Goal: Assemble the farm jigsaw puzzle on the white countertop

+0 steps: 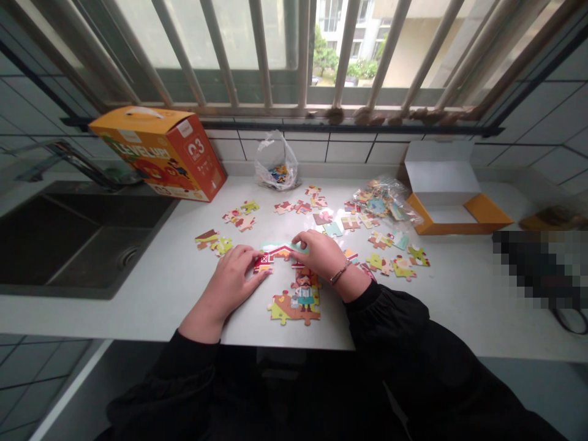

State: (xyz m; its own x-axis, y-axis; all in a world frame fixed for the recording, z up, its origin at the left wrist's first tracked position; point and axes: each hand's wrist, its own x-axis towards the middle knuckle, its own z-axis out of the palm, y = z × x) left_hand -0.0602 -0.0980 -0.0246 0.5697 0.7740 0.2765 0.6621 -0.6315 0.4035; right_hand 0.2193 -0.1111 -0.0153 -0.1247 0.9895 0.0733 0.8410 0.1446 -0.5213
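Observation:
On the white counter, a partly joined jigsaw puzzle point(305, 297) shows a farmer figure with a bucket. Along its upper side runs a strip of pieces with a red barn roof point(279, 250). My left hand point(235, 277) has its index finger and thumb at the left edge of a red barn puzzle piece point(264, 262). My right hand point(318, 250) bends over the right end of the roof strip, its thumb and fingers closed at a puzzle piece there. That hand partly covers the pieces under it.
Loose puzzle pieces point(241, 214) lie left, behind and right point(404, 266) of the hands. Behind stand an orange box point(160, 153), a plastic bag point(277, 162) and another bag of pieces point(381, 202). An opened box point(459, 208) is at right, a dark sink point(82, 239) at left.

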